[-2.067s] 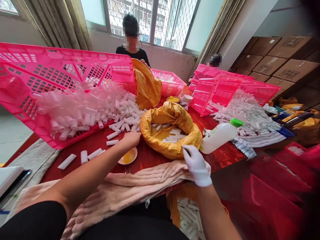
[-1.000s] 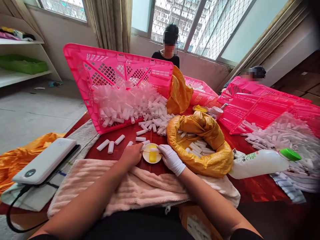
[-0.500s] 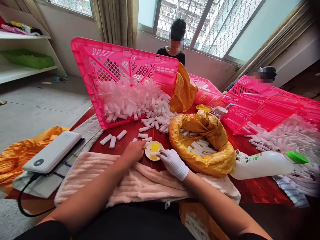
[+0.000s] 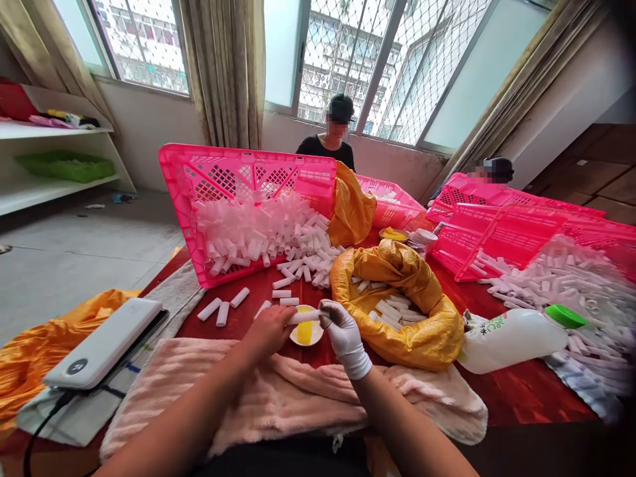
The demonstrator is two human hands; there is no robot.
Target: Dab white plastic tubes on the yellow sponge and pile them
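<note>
A short white tube lies crosswise between my two hands, over a small white dish. The bare fingers of my left hand are closed around its left end. At its right end, my right hand, in a white glove, pinches it between thumb and fingers. Yellow pieces lie in the dish under the tube. Loose white tubes rest on the red table to the left. Right of the gloved hand stands a rolled-down orange sack with more tubes inside.
A tipped pink basket spills white tubes onto the table. A pink towel covers the front edge. On the left lies a white power bank; on the right, a bottle with green cap. Two people sit across, behind pink baskets.
A white tube now spans both hands above the dish, where the yellow pieces showed between them before. My gloved hand has turned more upright. The camera has tilted upward.
</note>
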